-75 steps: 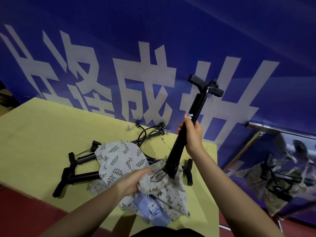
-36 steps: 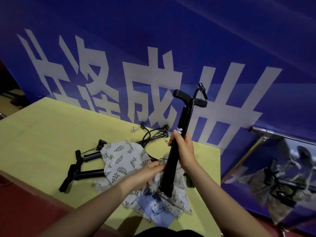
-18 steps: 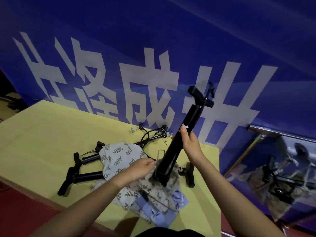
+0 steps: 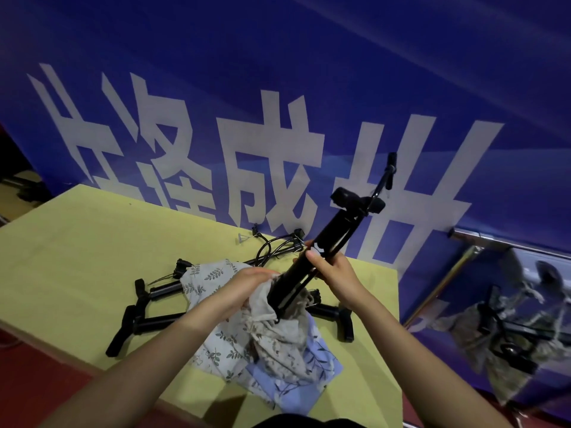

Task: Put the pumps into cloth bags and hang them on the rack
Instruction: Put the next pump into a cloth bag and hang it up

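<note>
My right hand (image 4: 332, 271) grips the barrel of a black pump (image 4: 327, 242), which tilts up to the right with its T-handle at the top. The pump's foot end sits inside the mouth of a beige patterned cloth bag (image 4: 278, 332). My left hand (image 4: 247, 287) holds the bag's rim against the barrel. More cloth bags lie underneath: a white leaf-print one (image 4: 210, 274) and a light blue one (image 4: 312, 378). Other black pumps (image 4: 145, 322) lie flat on the table to the left.
The yellow table (image 4: 77, 251) stands against a blue banner wall. One more pump (image 4: 335, 316) lies right of the bags, with tangled hoses (image 4: 275, 247) behind. At the right, a metal rack (image 4: 506, 245) holds bagged pumps (image 4: 506, 332).
The pump's lower end has gone into the beige bag. My left hand has lifted the bag's rim up around the barrel, and the pump has tilted further to the right.
</note>
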`<state>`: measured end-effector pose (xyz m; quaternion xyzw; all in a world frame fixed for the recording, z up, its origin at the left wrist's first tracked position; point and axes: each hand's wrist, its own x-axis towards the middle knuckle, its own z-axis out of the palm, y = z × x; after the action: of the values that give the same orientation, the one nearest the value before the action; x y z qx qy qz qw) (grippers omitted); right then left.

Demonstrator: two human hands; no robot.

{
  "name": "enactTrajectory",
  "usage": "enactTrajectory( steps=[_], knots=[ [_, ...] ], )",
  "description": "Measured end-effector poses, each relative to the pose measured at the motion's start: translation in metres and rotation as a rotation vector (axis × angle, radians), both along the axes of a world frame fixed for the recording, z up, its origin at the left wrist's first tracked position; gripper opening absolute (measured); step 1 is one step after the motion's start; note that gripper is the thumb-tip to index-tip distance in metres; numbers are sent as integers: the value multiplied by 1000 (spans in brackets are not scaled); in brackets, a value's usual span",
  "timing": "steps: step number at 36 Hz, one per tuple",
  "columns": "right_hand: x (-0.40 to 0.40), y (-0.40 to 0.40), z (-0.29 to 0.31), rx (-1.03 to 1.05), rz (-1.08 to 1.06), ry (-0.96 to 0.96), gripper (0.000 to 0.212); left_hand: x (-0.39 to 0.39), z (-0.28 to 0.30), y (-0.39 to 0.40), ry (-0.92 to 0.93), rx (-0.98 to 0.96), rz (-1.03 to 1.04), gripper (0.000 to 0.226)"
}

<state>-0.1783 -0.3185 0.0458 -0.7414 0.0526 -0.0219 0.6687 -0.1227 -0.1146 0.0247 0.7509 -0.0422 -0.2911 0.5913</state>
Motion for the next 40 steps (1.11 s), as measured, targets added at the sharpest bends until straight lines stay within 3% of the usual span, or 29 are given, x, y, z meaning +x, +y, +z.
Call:
enactTrajectory(
  steps=[8,17,20,25,33,34,37,40],
  knots=[
    [-1,1,-4,17,110,23,34,9,13,0,-59,-46,37,21],
    [2,18,-20,-165,259,128,34,16,42,1,-88,-285,84,29],
    [0,24,-23,-282,270,97,21,15,45,7,-126,-287,133,34],
    [-6,37,-22,-241,207,73,56,3,42,11,-124,-247,147,35],
    [-8,55,-31,-255,245,44,58,-8,44,11,-159,-190,49,90],
    [-7,56,-33,-250,256,45,59,-8,45,12,-187,-183,49,86],
    [-9,57,-34,-213,277,106,71,-9,49,12,-291,-177,102,48],
    [-11,56,-34,-167,289,197,70,-10,49,12,-319,-186,139,50]
  ],
)
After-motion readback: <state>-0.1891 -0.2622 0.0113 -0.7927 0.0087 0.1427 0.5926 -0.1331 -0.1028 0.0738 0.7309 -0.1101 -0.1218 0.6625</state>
